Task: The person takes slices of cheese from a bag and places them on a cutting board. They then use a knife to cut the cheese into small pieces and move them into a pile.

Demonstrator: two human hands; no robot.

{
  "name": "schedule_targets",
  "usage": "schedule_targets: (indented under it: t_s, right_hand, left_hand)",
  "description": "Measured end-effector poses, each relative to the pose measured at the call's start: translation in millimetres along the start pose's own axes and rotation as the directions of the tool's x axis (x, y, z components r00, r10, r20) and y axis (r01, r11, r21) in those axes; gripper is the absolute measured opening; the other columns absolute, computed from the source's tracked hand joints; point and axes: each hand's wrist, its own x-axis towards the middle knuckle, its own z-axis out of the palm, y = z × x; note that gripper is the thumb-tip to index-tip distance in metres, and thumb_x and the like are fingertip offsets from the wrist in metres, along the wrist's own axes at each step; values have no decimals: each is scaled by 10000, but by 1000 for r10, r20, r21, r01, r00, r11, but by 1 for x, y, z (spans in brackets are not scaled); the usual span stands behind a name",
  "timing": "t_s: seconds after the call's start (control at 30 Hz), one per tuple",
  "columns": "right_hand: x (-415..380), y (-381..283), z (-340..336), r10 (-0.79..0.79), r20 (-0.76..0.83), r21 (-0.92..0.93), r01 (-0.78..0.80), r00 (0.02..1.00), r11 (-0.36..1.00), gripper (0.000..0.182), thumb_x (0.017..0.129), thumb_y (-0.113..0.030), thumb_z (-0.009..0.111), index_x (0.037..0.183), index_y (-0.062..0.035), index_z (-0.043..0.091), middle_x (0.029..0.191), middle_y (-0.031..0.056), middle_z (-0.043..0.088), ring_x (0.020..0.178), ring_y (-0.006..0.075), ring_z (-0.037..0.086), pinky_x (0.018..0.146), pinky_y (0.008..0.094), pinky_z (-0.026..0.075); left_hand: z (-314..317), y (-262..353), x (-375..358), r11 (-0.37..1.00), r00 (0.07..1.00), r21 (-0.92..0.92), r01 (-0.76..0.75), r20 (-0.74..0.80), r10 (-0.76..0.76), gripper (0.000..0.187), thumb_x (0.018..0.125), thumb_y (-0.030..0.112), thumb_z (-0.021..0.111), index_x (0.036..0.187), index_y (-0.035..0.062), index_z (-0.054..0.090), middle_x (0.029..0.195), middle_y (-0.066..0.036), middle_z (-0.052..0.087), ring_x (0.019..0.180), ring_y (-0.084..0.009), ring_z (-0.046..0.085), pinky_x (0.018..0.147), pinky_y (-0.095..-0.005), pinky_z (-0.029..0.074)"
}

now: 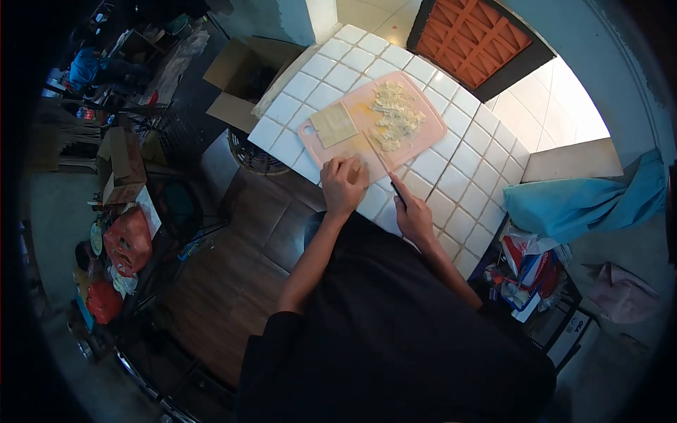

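A pink cutting board (427, 146) lies on the white-tiled counter. A flat, pale yellow square piece of food (334, 125) sits on its left part, and a heap of chopped pale pieces (396, 116) spreads over the right part. My right hand (413, 217) grips the dark handle of a knife (376, 151), whose thin blade reaches over the board between the square and the heap. At the board's near edge, my left hand (344, 185) has its fingers curled in; what they hold, if anything, is hard to see.
An open cardboard box (240, 77) stands left of the counter (283, 107). Behind it is an orange lattice panel (472, 42). To the right hang a teal cloth (578, 201) and several plastic packages (529, 271). Red bags (128, 241) lie far left.
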Motion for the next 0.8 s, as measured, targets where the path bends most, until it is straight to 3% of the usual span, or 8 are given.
schedule_targets:
  t_s: [0.07, 0.23, 0.33, 0.37, 0.43, 0.67, 0.73, 0.8]
  right_hand:
    - [-5, 2, 1, -40, 1, 24, 40, 999, 999, 573, 989, -131, 539, 1534, -280, 444, 955, 210, 710, 895, 391, 693, 804, 491, 533]
    - [-15, 0, 7, -103, 112, 48, 98, 988, 994, 596, 976, -91, 547, 1534, -271, 441, 1250, 199, 681, 1086, 398, 670, 914, 475, 528]
    - [-12, -1, 11, -46, 164, -35, 52, 985, 998, 604, 971, -82, 545, 1534, -272, 438, 1312, 187, 656, 1139, 393, 652, 939, 479, 526]
    - [-11, -1, 13, -42, 164, -37, 49, 985, 998, 604, 971, -82, 545, 1534, -272, 438, 1312, 187, 656, 1139, 393, 652, 939, 479, 526]
    - [-10, 2, 17, -132, 102, -23, 135, 986, 991, 635, 975, -118, 544, 1560, -303, 381, 938, 230, 709, 891, 413, 692, 801, 511, 529]
    - [-16, 17, 4, -162, 98, 37, 160, 982, 986, 609, 970, -118, 548, 1539, -297, 424, 1046, 230, 718, 942, 423, 691, 831, 510, 531]
    - [-7, 8, -1, -37, 83, 72, 31, 996, 997, 595, 967, -111, 554, 1525, -289, 450, 1106, 226, 715, 976, 429, 687, 858, 497, 533]
    - [-1, 8, 4, -58, 45, 115, 53, 997, 992, 592, 968, -108, 556, 1522, -288, 454, 1114, 227, 713, 989, 427, 685, 867, 491, 533]
  left_hand:
    - [-5, -3, -4, 1000, 1000, 2, 3, -17, -3, 224, 822, 175, 776, 998, 44, 730, 983, -106, 603, 976, -314, 577, 876, -435, 470]
    - [-6, -12, -12, 1000, 999, -22, -19, -30, 18, 172, 788, 117, 790, 927, 37, 727, 981, -100, 603, 971, -317, 574, 869, -442, 470]
    - [-4, -12, -11, 999, 999, -26, -23, -50, 21, 155, 780, 108, 791, 903, 40, 725, 976, -93, 605, 969, -314, 576, 868, -442, 470]
    - [-4, -12, -11, 999, 999, -29, -21, -48, 20, 155, 780, 108, 791, 903, 40, 725, 976, -93, 605, 969, -314, 576, 868, -442, 470]
    - [-5, -10, -12, 1000, 999, -3, -26, -44, 26, 148, 775, 103, 792, 893, 46, 724, 971, -85, 609, 964, -312, 579, 871, -442, 470]
    - [-2, -7, -9, 1000, 997, -3, -1, -74, 0, 128, 781, 122, 796, 880, 66, 738, 964, -78, 617, 951, -295, 585, 858, -439, 466]
    - [-4, 1, -1, 999, 1000, 24, 26, 3, -26, 116, 802, 141, 785, 892, 77, 748, 956, -82, 626, 952, -284, 593, 859, -433, 466]
    - [0, 6, 2, 998, 998, 21, 59, 16, -59, 122, 809, 148, 781, 903, 76, 748, 948, -83, 628, 952, -285, 595, 862, -432, 467]
